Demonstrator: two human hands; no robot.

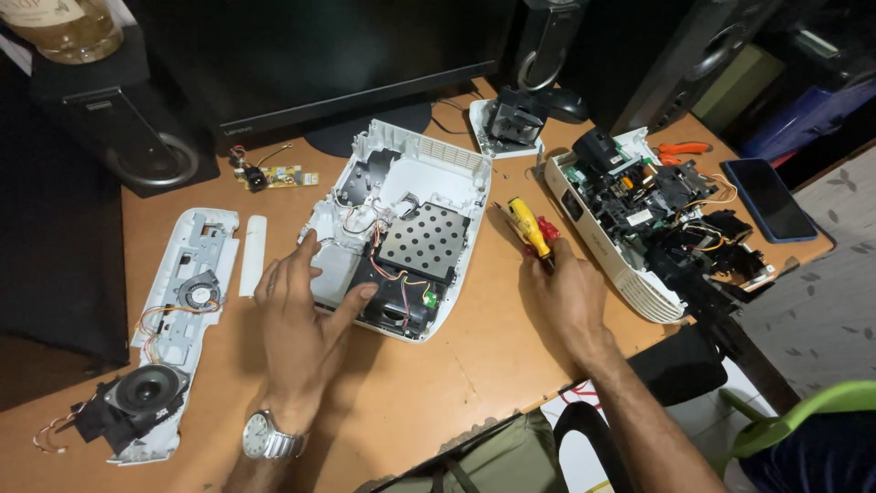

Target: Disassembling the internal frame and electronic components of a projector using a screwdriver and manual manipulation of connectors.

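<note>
light: bright, even overhead | shadows: soft under hands | focus: sharp | edges: slightly stretched

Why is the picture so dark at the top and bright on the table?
In the head view, light falls on the wooden table, so the white casing glows; the black monitor stays dim. The left hand casts a soft shadow. Edges bend slightly; the right hand looks sharp.

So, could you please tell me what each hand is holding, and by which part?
The right hand holds a yellow-handled screwdriver by the lower end of its handle. The left hand holds nothing; it rests on the near edge of the open white casing.
</note>
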